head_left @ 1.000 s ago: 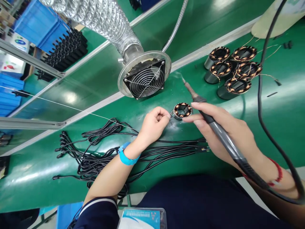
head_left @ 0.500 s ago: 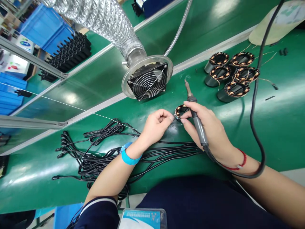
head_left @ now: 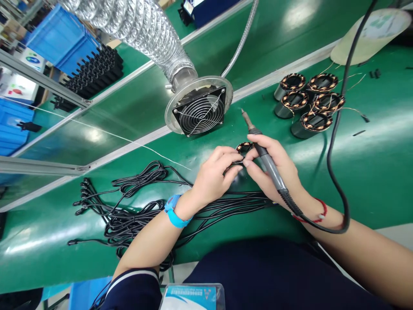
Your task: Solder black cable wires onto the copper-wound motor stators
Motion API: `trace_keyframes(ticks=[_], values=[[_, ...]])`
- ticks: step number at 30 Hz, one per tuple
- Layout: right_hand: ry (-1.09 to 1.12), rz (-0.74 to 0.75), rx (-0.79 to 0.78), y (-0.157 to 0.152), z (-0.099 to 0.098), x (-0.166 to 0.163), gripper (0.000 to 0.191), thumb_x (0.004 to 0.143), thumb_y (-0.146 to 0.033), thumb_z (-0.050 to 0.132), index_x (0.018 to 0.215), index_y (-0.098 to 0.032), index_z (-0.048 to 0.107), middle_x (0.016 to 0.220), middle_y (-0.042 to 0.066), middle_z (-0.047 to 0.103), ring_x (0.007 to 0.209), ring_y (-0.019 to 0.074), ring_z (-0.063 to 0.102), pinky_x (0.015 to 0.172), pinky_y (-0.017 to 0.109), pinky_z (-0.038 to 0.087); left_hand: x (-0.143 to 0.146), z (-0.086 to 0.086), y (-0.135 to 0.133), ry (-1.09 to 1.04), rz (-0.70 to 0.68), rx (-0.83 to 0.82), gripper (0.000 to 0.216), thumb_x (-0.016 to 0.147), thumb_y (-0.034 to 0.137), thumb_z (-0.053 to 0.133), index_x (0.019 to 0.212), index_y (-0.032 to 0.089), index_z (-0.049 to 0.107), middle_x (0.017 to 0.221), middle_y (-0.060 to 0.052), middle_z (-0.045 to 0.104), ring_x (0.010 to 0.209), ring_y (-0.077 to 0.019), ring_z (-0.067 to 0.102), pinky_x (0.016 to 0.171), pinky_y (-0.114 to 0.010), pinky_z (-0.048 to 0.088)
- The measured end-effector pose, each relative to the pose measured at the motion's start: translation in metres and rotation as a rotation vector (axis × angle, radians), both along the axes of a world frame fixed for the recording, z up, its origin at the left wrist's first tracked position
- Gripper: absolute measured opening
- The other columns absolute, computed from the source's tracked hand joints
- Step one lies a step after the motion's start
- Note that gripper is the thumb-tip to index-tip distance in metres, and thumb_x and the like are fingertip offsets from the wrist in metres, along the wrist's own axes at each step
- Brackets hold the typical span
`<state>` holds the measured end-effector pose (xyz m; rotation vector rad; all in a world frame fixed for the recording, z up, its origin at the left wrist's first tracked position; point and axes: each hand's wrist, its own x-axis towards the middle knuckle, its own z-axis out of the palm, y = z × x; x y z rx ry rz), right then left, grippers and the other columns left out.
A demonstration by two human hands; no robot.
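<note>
My right hand [head_left: 277,165] is closed round a soldering iron [head_left: 267,161], whose tip points up and away toward the fan. The thumb and a fingertip of that hand also reach the near side of a small copper-wound motor stator [head_left: 244,147]. From the left, my left hand [head_left: 217,174] meets it there, fingers bent and pinched on a thin wire [head_left: 238,162]. Both hands partly cover the stator, so where the wire ends is hidden. Black cables [head_left: 222,206] run beneath my left wrist and under my right hand.
A fan [head_left: 201,114] on a foil duct [head_left: 155,38] hangs just beyond the hands. Several wound stators [head_left: 311,122] stand at the right. The iron's black cord [head_left: 332,172] loops past them. Coiled cables [head_left: 129,219] lie left; a solder strand [head_left: 129,140] crosses above them.
My left hand has shifted slightly right, its fingers now reaching over the stator's near side. The soldering iron and right hand have moved a little left.
</note>
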<state>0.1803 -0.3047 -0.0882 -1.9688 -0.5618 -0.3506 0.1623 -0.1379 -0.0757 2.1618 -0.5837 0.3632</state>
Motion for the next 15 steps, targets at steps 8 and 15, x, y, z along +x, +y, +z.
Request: trace_keyframes(ticks=[8, 15], values=[[-0.023, 0.117, -0.152, -0.014, 0.001, 0.003, 0.046, 0.087, -0.016, 0.055, 0.131, -0.025, 0.046, 0.095, 0.002, 0.07, 0.096, 0.0201, 0.065, 0.086, 0.037, 0.05, 0.001, 0.003, 0.001, 0.117, 0.067, -0.007, 0.013, 0.083, 0.007, 0.056, 0.076, 0.018, 0.057, 0.083, -0.004, 0.06, 0.082, -0.0142, 0.057, 0.074, -0.027, 0.047], [-0.197, 0.168, -0.287, -0.018, -0.004, 0.016, 0.04, 0.09, -0.022, 0.055, 0.129, -0.025, 0.049, 0.089, 0.001, 0.071, 0.082, 0.0207, 0.063, 0.08, 0.039, 0.048, 0.006, 0.004, 0.001, 0.358, 0.159, -0.132, 0.013, 0.077, 0.005, 0.058, 0.071, 0.017, 0.06, 0.08, -0.001, 0.059, 0.073, -0.0113, 0.053, 0.066, -0.023, 0.043]])
